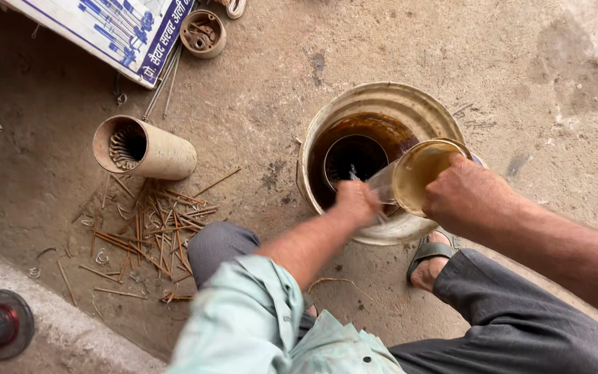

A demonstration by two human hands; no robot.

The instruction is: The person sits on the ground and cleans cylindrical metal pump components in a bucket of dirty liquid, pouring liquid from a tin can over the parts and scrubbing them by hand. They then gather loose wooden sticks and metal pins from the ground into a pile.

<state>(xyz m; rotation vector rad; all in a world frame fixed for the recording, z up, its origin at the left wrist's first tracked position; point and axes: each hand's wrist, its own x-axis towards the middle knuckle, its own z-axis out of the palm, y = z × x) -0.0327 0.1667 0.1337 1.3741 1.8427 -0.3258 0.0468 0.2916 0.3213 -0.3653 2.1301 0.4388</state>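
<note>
A clear plastic jug (417, 176) lies tipped on its side above the metal bucket (410, 104), its long axis roughly level, its bottom toward the left. The right hand (468, 194) grips its rim; the left hand (356, 201) closes around its base, over the brown liquid (382, 131).

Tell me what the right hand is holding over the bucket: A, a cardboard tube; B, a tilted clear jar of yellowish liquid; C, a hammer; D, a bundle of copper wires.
B: the right hand grips a tilted clear jar of yellowish liquid over the bucket.
</note>
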